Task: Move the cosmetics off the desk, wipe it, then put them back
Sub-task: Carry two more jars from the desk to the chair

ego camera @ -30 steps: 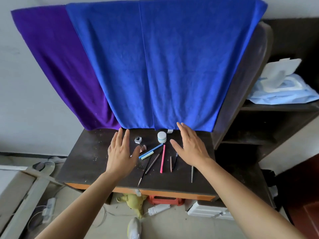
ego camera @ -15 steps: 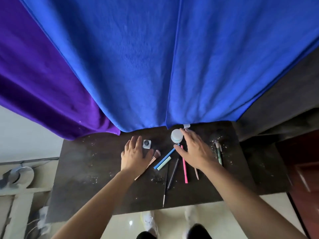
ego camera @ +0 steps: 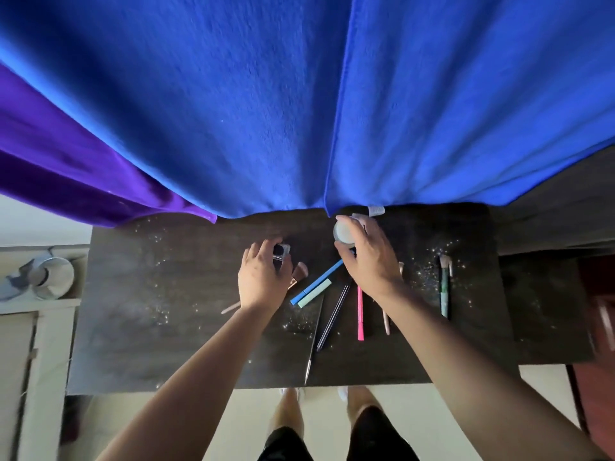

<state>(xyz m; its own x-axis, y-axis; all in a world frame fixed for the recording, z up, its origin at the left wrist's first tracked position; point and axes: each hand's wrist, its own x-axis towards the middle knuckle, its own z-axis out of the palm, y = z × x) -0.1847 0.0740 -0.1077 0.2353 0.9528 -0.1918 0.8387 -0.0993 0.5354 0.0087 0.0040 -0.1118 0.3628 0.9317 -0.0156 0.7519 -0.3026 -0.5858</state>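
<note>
The right hand is curling its fingers round the white jar on the desk. Left of that jar, the left hand is pinching a small dark pot. Pens are lying just in front of the jar.

No readable text, label, brand or number on any item in view.

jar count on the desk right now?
2. A round white jar gripped by the right hand near the back edge of the desk; a small square jar gripped by the left hand, to its left. The hands or the blue towel may hide more.
</note>
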